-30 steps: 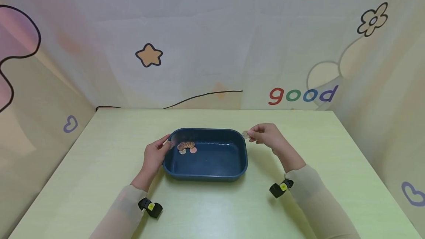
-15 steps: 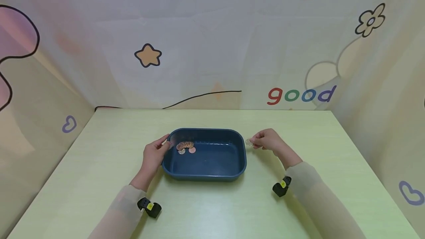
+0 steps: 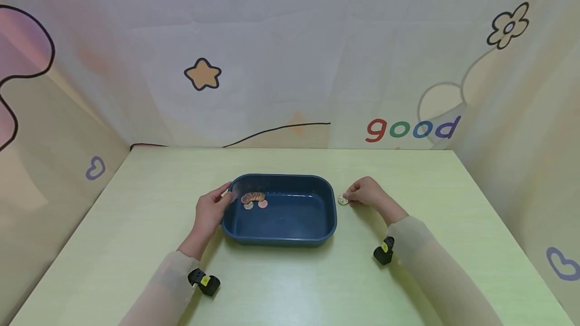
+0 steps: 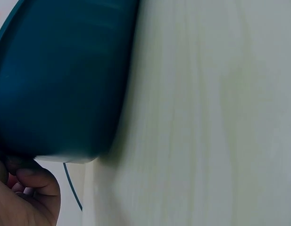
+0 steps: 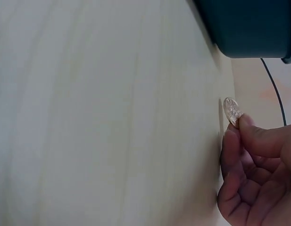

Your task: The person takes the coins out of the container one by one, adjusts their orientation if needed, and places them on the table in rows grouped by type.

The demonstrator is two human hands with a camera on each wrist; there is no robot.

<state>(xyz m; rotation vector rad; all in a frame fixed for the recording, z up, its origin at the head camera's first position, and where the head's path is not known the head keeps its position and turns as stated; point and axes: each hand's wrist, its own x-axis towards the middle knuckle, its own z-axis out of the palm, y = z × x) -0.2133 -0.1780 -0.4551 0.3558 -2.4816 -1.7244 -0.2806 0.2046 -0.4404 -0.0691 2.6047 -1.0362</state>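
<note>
A dark blue rectangular tray (image 3: pixel 290 242) stands on the table. My left hand (image 3: pixel 210 215) grips its left rim, thumb over the edge; in the left wrist view that hand (image 4: pixel 29 193) shows at the lower left against the tray wall (image 4: pixel 60 84). Several copper and silvery coins (image 3: pixel 254 197) lie at the left inside the tray, some overlapping in a row. Just right of the tray, my right hand (image 3: pixel 368 192) pinches a silvery coin (image 3: pixel 343 199) between thumb and finger, close to the tabletop. The right wrist view shows this coin (image 5: pixel 232 111) tilted at the fingertips.
The pale wood-grain table (image 3: pixel 290 286) runs back to a printed cloth backdrop (image 3: pixel 281 84), with cloth also on both sides. A black wrist camera (image 3: pixel 204 281) sits on the left sleeve, another black camera (image 3: pixel 384 250) on the right one.
My right hand has come down and slightly right from the tray's right rim, carrying the coin to near the table surface. The left hand and the tray have stayed put.
</note>
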